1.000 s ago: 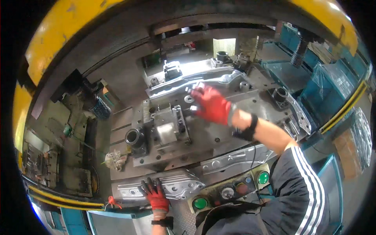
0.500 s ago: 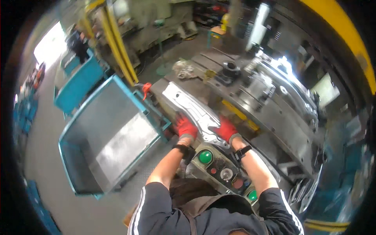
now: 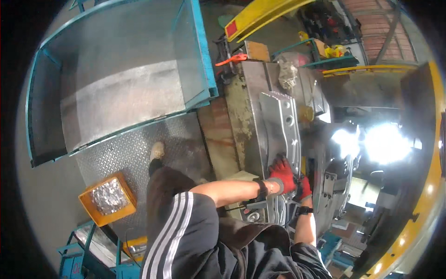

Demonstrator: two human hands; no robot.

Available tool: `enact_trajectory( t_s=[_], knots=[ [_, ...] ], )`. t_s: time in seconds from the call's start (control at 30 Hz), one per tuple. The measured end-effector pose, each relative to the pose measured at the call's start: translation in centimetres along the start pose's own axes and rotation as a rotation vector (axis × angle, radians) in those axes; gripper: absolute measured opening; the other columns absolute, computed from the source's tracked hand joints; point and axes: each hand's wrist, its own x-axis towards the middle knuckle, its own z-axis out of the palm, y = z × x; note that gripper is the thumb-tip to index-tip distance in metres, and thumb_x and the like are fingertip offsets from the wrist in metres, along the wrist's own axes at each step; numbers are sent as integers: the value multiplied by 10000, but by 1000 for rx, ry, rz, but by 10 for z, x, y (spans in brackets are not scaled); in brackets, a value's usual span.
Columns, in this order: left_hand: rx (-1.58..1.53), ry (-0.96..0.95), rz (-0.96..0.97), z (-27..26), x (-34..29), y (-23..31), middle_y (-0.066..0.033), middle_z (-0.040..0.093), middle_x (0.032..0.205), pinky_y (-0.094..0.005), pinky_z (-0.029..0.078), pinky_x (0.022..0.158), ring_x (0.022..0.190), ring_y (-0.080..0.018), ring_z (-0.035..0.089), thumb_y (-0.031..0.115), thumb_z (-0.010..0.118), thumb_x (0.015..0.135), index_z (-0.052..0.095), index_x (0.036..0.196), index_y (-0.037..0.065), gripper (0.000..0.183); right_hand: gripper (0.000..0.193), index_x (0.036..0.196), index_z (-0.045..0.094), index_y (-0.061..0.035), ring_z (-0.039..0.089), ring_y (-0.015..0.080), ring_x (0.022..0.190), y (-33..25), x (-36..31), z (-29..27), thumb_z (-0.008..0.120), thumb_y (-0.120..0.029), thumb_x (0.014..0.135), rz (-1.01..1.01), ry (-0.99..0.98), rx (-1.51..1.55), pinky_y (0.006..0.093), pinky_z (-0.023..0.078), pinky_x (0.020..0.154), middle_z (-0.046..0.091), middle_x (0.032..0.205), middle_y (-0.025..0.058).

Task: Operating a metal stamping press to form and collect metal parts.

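A long silvery stamped metal panel [image 3: 284, 122] with round holes and raised ribs lies on the worktable's edge, its far end pointing away from me. My left hand [image 3: 283, 176], in a red glove with a grey cuff, is closed over the near part of this panel. Beside it on the right, my right hand [image 3: 304, 188], also red-gloved, is closed at the panel's right edge; its fingertips are partly hidden. Below my hands, more shaped metal [image 3: 278, 209] shows next to the control box [image 3: 253, 215].
At left stands a large blue-framed metal bin [image 3: 134, 93]. A yellow crate [image 3: 109, 199] of small metal pieces sits on the chequered floor plate [image 3: 125, 149]. A crumpled cloth [image 3: 288, 73] and an orange-red handle [image 3: 232, 59] are at the far side. A yellow machine frame [image 3: 425, 209] rises at right.
My view and body have turned, so the bin now appears farther up. The panel now lies along the table edge, and my hands have come close together at its near part.
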Motion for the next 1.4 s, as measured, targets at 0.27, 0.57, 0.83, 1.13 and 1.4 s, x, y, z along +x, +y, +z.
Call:
enact_trajectory(
  t_s=[0.27,0.57,0.83,1.13,1.4],
  knots=[
    [19,-236,-59,-29,19,17,-359,185,1504,-595,207,1107,1382,-492,257,618,569,780,153,1477,-92,1079,578,1321,528,-54,553,262,1188,6,-12,-23,473,-483,937,305,54,372,408,407,1043,570,1320,128],
    [-139,-146,32,-31,12,9,-355,250,1459,-542,264,1105,1351,-480,296,518,732,703,91,1468,-98,1173,541,1394,440,-47,527,250,1229,-14,-6,-22,436,-405,990,164,-88,426,387,439,1021,515,1381,129],
    [-529,14,-186,-52,33,-52,-308,231,1496,-400,276,1143,1393,-384,279,482,804,695,62,1469,-109,1224,646,1458,342,-37,506,228,1260,-85,-32,61,594,-299,924,79,-269,-98,326,463,997,497,1392,127],
    [-1208,-266,-299,-45,65,-87,-155,539,1294,-393,411,1002,1088,-268,555,296,763,758,166,1477,-15,986,723,1487,255,16,424,194,1308,-49,-30,96,612,-263,923,-269,-167,-295,312,342,1098,418,1462,131],
    [-1165,-109,-224,-44,76,-110,-125,607,1134,-353,530,790,934,-239,626,130,736,743,466,1312,17,640,517,1358,500,-14,579,166,1100,-10,-137,-33,652,-220,908,-137,208,-263,310,455,966,628,1236,97]
  ],
)
